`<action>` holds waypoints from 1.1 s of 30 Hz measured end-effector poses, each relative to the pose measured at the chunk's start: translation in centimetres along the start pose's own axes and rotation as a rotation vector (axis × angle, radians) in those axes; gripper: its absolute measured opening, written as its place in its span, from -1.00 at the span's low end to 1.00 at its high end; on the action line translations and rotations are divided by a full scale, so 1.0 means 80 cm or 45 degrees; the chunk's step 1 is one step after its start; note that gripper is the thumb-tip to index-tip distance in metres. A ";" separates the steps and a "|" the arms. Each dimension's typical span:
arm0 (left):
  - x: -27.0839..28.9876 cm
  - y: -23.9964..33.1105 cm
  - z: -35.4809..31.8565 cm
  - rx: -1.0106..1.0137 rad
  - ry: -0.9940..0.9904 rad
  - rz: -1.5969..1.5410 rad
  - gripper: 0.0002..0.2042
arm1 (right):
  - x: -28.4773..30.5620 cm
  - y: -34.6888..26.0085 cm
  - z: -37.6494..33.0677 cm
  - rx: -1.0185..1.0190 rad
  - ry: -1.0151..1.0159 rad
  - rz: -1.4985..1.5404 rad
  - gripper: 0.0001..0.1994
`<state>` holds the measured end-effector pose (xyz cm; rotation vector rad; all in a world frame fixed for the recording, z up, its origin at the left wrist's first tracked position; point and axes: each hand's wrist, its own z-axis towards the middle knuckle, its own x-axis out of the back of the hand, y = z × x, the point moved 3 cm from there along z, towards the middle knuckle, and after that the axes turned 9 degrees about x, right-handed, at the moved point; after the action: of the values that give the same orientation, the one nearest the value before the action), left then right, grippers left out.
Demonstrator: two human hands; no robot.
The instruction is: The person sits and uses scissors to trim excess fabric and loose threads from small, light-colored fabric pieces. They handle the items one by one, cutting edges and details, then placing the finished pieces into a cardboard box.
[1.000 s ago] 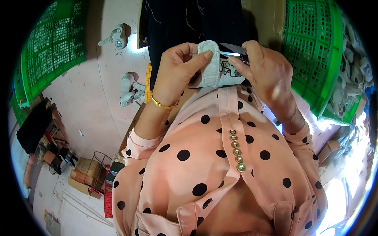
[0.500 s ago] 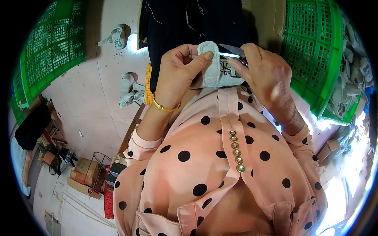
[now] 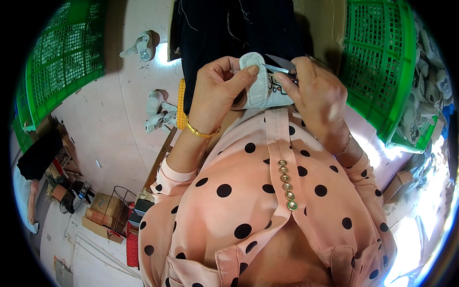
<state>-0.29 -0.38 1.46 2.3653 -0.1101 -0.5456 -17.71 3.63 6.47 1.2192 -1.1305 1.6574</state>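
Observation:
My left hand (image 3: 221, 86) pinches a white stitched fabric piece, which looks like a small shoe upper (image 3: 258, 93), between thumb and fingers near its rounded flap. A dark cartoon-like print shows on the part of it to the right. In my right hand (image 3: 319, 91) is a pair of scissors (image 3: 279, 69), the handles mostly hidden by the fingers. Their blades stand apart and point left, the lower one's tip beside the flap and my left thumb. Both hands are above my lap, over dark trousers (image 3: 210, 28).
Green plastic crates (image 3: 377, 52) stand at the right, with many white pieces (image 3: 432, 81) heaped beyond them. Another green crate (image 3: 67, 57) is at the far left. Several white pieces (image 3: 144, 46) lie on the floor. Cardboard boxes (image 3: 106, 205) sit lower left, near another person's arm (image 3: 32, 201).
The scissor blades have spread apart, and my right hand has shifted slightly left. The left hand keeps its pinch on the shoe upper. At the far left, the other person's arm has moved a little.

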 end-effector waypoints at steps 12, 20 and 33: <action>-0.003 -0.009 0.001 0.078 -0.018 -0.165 -0.85 | -0.029 -0.008 -0.001 -0.098 0.111 0.223 -0.68; 0.006 -0.012 0.007 0.074 -0.009 -0.220 -0.87 | -0.022 0.023 0.015 -0.360 0.082 0.750 -0.70; 0.007 -0.007 0.006 0.082 -0.093 -0.208 -0.89 | 0.004 0.020 0.032 0.401 -0.100 -0.044 -0.61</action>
<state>-0.01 -0.37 0.56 2.4312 0.0339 -0.7173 -18.56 0.71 6.87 1.5027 -0.9106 1.8226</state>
